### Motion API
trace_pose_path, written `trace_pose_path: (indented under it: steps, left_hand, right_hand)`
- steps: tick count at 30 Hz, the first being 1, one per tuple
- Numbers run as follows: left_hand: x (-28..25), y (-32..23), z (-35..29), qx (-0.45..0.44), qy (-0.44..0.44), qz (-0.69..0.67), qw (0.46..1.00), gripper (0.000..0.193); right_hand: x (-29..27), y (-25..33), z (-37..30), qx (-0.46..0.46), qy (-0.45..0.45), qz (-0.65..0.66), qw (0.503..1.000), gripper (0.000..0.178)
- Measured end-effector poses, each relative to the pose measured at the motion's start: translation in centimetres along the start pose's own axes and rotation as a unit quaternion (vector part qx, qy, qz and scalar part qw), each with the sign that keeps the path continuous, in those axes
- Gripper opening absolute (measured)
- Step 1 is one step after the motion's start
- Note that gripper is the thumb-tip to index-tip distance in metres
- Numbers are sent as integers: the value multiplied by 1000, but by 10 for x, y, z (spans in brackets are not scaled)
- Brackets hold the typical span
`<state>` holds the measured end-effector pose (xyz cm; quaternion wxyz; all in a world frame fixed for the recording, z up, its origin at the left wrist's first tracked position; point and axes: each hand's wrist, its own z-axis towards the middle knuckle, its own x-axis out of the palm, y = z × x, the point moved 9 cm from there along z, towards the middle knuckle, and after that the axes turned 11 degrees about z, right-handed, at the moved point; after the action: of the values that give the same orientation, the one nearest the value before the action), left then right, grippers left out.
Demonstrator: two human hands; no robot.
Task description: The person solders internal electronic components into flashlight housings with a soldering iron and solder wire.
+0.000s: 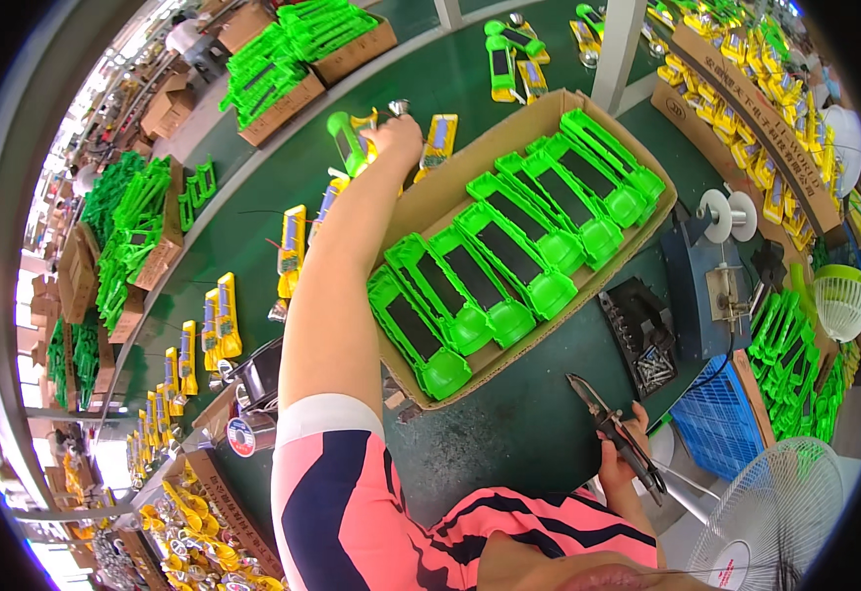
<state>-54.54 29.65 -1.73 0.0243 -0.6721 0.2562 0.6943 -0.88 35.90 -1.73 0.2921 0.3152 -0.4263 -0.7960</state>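
Observation:
My left arm stretches across a cardboard box point(539, 340) to the far green bench. There my left hand point(396, 140) is closed, its fingers bent over something they mostly hide. A small silver reflector cup point(399, 106) shows just beyond the knuckles, and a green plastic housing point(345, 141) lies by the fingertips. Near my body, my right hand point(626, 448) is wrapped around a soldering iron point(616, 431), its thin tip pointing up and left over the bench. Inside the box, green plastic housings point(495, 261) with dark panels stand in an overlapping row.
Yellow lamp parts point(293, 241) with wires line the bench's far side. Right of the box are a black tray of screws point(655, 364), a blue machine point(701, 286) with a white spool point(726, 215), a blue basket point(721, 414) and a fan point(775, 512). A metal post point(616, 59) rises behind.

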Motion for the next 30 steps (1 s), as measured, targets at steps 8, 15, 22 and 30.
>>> trace_pose_path:
  steps: [8, 15, 22, 30]
  left_hand:
    - [-22, 17, -13, -14, -22, -115, 993, 76]
    - [-149, 83, -83, 185, -174, -172, 952, 44]
    - [-283, 44, -324, 356, -366, -119, 852, 28]
    - [-174, 4, -555, 562, -449, -95, 688, 21]
  right_hand:
    - [-6, 9, 3, -50, -43, 17, 998, 15]
    - [-30, 63, 44, -108, -6, 82, 991, 17]
    - [-36, 52, 204, -179, -17, -166, 970, 32]
    - [23, -46, 292, -50, 85, -366, 925, 46]
